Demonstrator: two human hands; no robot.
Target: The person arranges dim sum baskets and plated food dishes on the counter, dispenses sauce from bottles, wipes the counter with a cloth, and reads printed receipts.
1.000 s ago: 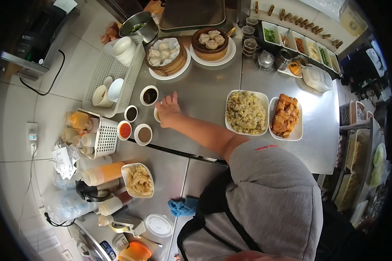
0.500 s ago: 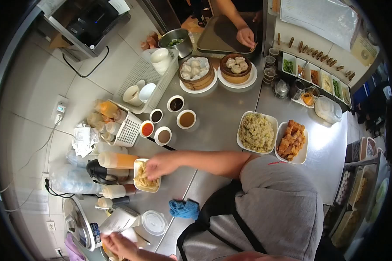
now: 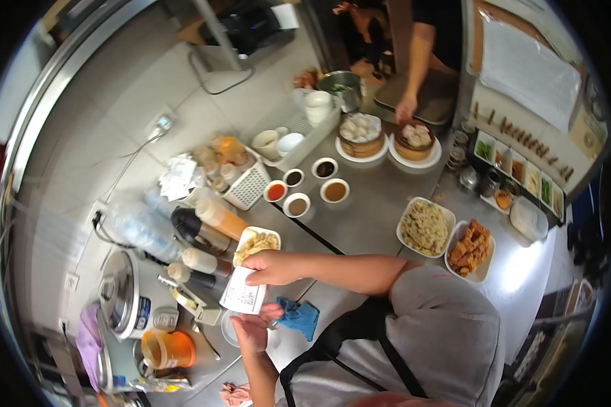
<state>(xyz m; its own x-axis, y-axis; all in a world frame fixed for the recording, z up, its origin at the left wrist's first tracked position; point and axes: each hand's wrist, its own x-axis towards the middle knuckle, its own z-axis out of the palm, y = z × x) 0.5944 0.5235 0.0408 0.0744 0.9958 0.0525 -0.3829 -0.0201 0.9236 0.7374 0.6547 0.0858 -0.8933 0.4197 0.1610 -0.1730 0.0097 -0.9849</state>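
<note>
My right hand (image 3: 273, 267) comes in from the right and grips a printed paper receipt (image 3: 244, 292) by its upper end. Below it, my left hand (image 3: 252, 331) has its fingers spread beside the lower edge of the receipt and holds nothing. Just beyond my right hand is a white dish (image 3: 278, 235) of pale yellow food pieces (image 3: 254, 245), partly covered by that hand. A crumpled blue cloth (image 3: 299, 319) lies right of my left hand, and a clear round lid (image 3: 229, 329) is partly behind that hand.
Several sauce cups stand around a brown-sauce cup (image 3: 335, 190). Farther back are two dumpling steamers (image 3: 362, 148), with another person's hand (image 3: 406, 108) at one. Fried rice (image 3: 424, 227) and browned food pieces (image 3: 470, 249) sit at right; sauce bottles (image 3: 220, 217) stand left.
My right hand has left the pale food and now holds the receipt. My left hand has moved up and right. The other person's hand has come to a steamer. The view has shifted.
</note>
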